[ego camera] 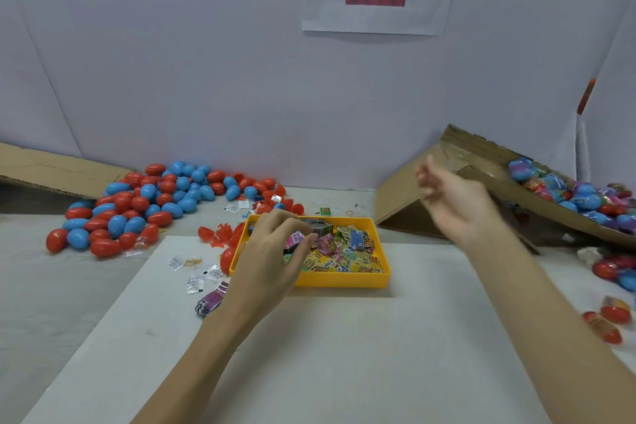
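The small pink printed film sleeve [296, 237] is glossy and crumpled, with dark lettering. It lies at the near left of the shallow yellow plastic tray [344, 280], between the thumb and fingertips of the left hand [272, 251]. The tray holds a loose heap of similar printed sleeves [351, 251] in yellow, green, blue and pink. It sits on a white sheet [344, 354].

At right, a tilted brown cardboard flap [406, 203] carries film-wrapped eggs [568, 193]. At left lies a pile of bare red and blue plastic eggs [155, 200].

The left hand arches over the tray's left edge, fingers curled, pinching the pink sleeve. The right hand [454, 196] is raised toward the cardboard and blurred. Its fingers look loosely bent, and I cannot tell whether they hold anything.
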A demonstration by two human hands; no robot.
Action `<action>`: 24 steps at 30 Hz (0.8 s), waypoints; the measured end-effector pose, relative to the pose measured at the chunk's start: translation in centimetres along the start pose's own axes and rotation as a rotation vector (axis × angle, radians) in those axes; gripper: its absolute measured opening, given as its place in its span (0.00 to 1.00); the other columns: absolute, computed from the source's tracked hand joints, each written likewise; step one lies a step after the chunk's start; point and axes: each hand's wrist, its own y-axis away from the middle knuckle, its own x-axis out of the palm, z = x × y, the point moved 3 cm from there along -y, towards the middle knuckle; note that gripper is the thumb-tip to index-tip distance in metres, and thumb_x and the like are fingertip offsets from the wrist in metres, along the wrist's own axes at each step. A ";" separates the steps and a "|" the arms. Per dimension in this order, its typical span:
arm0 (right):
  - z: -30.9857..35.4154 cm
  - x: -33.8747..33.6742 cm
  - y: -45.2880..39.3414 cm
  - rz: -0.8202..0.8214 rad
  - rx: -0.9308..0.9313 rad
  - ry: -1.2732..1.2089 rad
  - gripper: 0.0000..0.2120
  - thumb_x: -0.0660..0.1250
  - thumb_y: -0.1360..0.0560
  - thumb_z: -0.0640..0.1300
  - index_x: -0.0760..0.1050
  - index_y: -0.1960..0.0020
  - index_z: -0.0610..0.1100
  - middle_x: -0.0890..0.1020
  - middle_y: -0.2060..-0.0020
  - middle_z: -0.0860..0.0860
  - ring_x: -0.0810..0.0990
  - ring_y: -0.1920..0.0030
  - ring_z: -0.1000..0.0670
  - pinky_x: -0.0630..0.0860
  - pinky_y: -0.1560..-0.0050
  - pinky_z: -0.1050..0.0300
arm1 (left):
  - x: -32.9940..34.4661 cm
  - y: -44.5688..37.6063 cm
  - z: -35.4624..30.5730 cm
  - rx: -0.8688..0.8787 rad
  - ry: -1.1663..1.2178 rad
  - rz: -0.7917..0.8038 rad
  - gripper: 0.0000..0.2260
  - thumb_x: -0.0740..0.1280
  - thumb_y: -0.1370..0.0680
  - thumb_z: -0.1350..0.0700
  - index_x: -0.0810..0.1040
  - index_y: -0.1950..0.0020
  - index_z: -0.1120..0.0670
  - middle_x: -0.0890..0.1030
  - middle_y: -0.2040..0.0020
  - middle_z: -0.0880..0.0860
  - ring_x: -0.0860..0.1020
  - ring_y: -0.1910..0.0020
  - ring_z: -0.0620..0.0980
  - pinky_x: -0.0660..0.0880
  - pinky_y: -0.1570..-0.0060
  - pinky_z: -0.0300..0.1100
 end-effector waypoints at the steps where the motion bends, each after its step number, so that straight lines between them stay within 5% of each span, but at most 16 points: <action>1: -1.9 0.0 0.5 0.031 0.017 0.030 0.06 0.68 0.20 0.40 0.80 0.47 0.37 0.84 0.57 0.46 0.81 0.65 0.56 0.74 0.69 0.67 | 0.1 0.0 0.4 -0.016 -0.027 -0.005 0.10 0.68 0.20 0.50 0.83 0.45 0.55 0.78 0.46 0.48 0.75 0.44 0.47 0.75 0.45 0.42; 5: -9.2 1.3 2.2 0.164 0.068 0.128 0.11 0.64 0.17 0.40 0.81 0.44 0.34 0.84 0.59 0.46 0.80 0.65 0.54 0.76 0.68 0.66 | -0.3 0.2 1.8 -0.128 -0.123 -0.062 0.06 0.71 0.20 0.55 0.84 0.46 0.57 0.79 0.49 0.51 0.75 0.47 0.49 0.73 0.47 0.42; 10: -11.8 1.7 2.2 0.227 -0.089 0.333 0.12 0.62 0.16 0.41 0.83 0.48 0.38 0.83 0.61 0.46 0.80 0.64 0.54 0.77 0.64 0.65 | -1.6 -1.7 6.5 -0.397 -0.222 -0.163 0.12 0.64 0.17 0.49 0.83 0.46 0.56 0.81 0.47 0.53 0.75 0.44 0.52 0.69 0.42 0.49; 14: -11.7 1.3 2.4 0.252 -0.134 0.358 0.12 0.62 0.16 0.40 0.84 0.48 0.37 0.83 0.62 0.46 0.80 0.63 0.53 0.76 0.63 0.63 | -4.2 -5.5 13.1 -0.644 -0.490 0.034 0.15 0.61 0.17 0.49 0.79 0.35 0.53 0.74 0.31 0.58 0.69 0.30 0.59 0.61 0.30 0.60; 18: -11.6 1.3 2.5 0.242 -0.147 0.338 0.12 0.62 0.15 0.39 0.83 0.48 0.37 0.83 0.62 0.46 0.79 0.64 0.53 0.75 0.65 0.65 | -6.8 -6.7 20.1 -0.625 -0.801 0.441 0.21 0.61 0.17 0.48 0.66 0.22 0.43 0.62 0.22 0.58 0.60 0.23 0.62 0.59 0.26 0.61; 24: -12.0 2.0 2.9 0.249 -0.184 0.405 0.12 0.62 0.16 0.39 0.83 0.49 0.38 0.83 0.66 0.50 0.79 0.66 0.56 0.75 0.65 0.66 | -6.0 -5.7 21.1 -0.383 -0.800 0.391 0.18 0.64 0.18 0.60 0.71 0.27 0.52 0.77 0.38 0.57 0.77 0.41 0.58 0.76 0.43 0.51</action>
